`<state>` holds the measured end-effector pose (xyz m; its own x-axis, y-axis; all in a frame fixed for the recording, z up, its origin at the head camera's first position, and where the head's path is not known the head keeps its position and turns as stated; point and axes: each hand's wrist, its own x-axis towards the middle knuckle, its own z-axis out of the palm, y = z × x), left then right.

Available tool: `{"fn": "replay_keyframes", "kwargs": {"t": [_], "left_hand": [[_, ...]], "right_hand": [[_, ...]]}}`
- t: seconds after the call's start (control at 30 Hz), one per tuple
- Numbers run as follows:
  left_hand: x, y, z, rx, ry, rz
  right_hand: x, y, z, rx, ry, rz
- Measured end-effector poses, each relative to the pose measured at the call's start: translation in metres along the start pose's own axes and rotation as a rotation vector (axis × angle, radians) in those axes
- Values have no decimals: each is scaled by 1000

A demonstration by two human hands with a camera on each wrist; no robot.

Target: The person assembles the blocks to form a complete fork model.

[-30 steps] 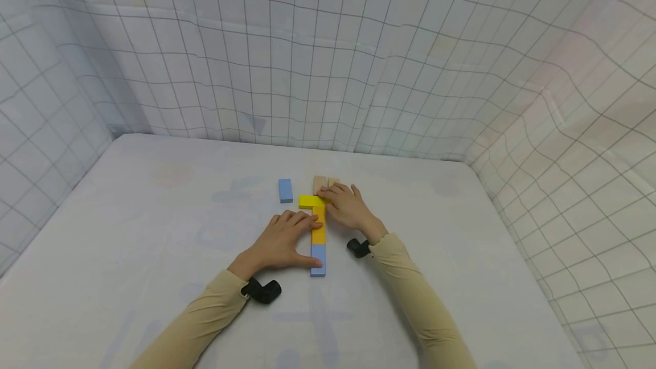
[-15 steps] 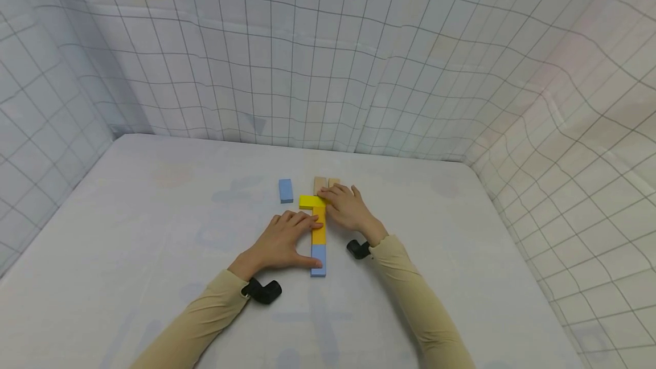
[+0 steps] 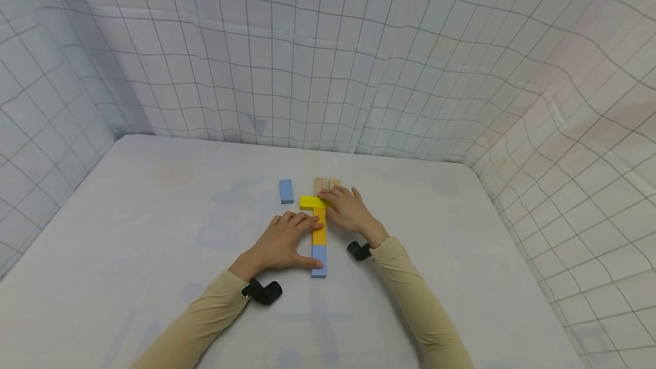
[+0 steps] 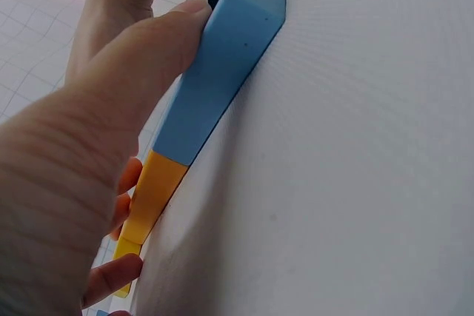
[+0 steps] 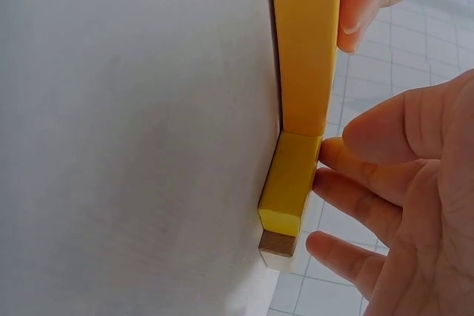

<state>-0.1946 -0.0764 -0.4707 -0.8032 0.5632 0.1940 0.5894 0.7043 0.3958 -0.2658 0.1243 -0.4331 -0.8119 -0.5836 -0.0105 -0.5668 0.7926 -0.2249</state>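
Observation:
A yellow block [image 3: 307, 203] lies crosswise at the far end of an orange block [image 3: 319, 237], and a blue block [image 3: 319, 253] continues the line toward the person. My left hand [image 3: 281, 244] reaches over this row from the left. Its thumb rests on the blue block, seen closely in the left wrist view, while the other fingers spread over the orange one. On the far right side, my right hand [image 3: 349, 210] has its fingertips at the top of the yellow block [image 5: 289, 172]; its thumb stands apart in the right wrist view. Neither hand curls round a block.
A second blue block [image 3: 286, 192] lies to the left of the yellow one. Just beyond it are two plain wooden blocks, the left wooden block [image 3: 320, 185] and the right wooden block [image 3: 335, 183]. A grid-patterned curtain [image 3: 307, 73] hangs behind the white table [image 3: 154, 215].

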Motion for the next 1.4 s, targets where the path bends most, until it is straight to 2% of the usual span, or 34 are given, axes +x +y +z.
{"fn": "replay_keyframes", "kwargs": {"t": [0.73, 1.4], "left_hand": [[-1, 1, 3, 7, -9, -4], [0, 0, -2, 18, -2, 8]], "right_hand": [[-4, 3, 2, 86, 17, -22], [-3, 1, -1, 54, 1, -24]]}}
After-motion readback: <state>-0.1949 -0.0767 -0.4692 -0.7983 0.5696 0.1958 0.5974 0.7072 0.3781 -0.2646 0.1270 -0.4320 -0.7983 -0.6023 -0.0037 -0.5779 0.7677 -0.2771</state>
